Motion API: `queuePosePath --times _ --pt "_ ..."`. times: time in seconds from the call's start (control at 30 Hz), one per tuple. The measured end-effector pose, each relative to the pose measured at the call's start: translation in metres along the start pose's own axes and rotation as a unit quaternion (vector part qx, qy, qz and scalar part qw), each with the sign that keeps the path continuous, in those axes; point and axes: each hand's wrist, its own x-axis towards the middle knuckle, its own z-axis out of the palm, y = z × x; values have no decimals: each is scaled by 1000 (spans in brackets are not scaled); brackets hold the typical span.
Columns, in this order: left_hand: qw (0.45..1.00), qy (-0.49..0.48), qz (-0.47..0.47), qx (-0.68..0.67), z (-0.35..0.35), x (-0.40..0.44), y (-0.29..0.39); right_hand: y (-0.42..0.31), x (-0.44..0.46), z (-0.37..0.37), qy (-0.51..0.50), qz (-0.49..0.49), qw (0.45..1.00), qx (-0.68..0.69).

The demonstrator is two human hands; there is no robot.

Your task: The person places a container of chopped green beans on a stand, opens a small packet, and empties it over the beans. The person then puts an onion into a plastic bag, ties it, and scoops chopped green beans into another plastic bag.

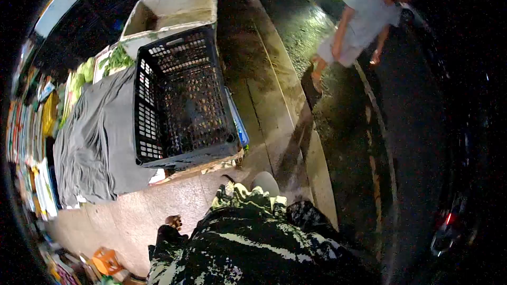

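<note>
My left hand [173, 222] hangs low beside my patterned dark clothing, over the pale tiled floor. It is small and dim in the view, so I cannot tell how its fingers are set or whether they hold anything. My right hand is out of sight. In front of me a black plastic crate [185, 155] with slotted walls stands on the stall, apart from my left hand. Its inside shows a perforated bottom. A grey cloth [100, 137] is spread to the left of the crate.
A white foam box [174, 29] stands behind the crate, with leafy greens [117, 60] nearby. Packed goods [31, 132] line the far left. An orange plastic item [106, 261] lies lower left. A person [364, 21] walks on the road at right, past a stepped kerb [322, 174].
</note>
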Motion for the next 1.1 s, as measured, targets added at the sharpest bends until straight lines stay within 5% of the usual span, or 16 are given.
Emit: queuePosePath --times 0.07,0.1,0.2,0.23,0.27,0.33,0.47,0.5,0.57,0.63,0.77,0.83,0.9,0.97,1.03,1.1 --pt "984 -137 33 -112 1 -7 -7 -31 19 7 -10 -9 1000 -12" --pt "988 138 70 -22 42 -22 -9 -51 31 13 -17 -17 1000 -10" --pt "985 154 71 -5 92 -38 5 -125 75 38 -43 -56 997 0" --pt "992 73 89 -50 67 -16 -6 -154 90 49 -55 -67 996 6" --pt "976 64 189 91 75 -11 -10 -182 107 62 -71 -78 994 7" --pt "985 88 124 -83 109 2 -19 -239 143 91 -109 -95 989 4" --pt "932 310 186 -41 244 -31 -13 -298 196 148 -185 -89 978 -41" --pt "933 294 150 141 240 -21 -16 -302 202 159 -193 -86 975 -62" --pt "884 371 271 84 261 9 -48 -304 209 174 -199 -83 969 -117" --pt "922 344 156 87 296 -24 -30 -302 212 186 -204 -80 960 -177" --pt "901 390 190 -22 323 -22 -85 -287 206 201 -198 -98 926 -306" --pt "897 429 105 33 320 -15 -127 -269 194 207 -200 -108 900 -371" --pt "894 440 72 50 327 -45 -152 -246 176 213 -204 -126 863 -444" --pt "895 390 120 -180 309 19 -237 -220 151 225 -219 -148 816 -514" --pt "901 410 137 37 300 32 -287 -186 125 238 -239 -178 760 -577" --pt "912 392 112 -40 283 50 -330 -143 93 254 -263 -214 698 -631"
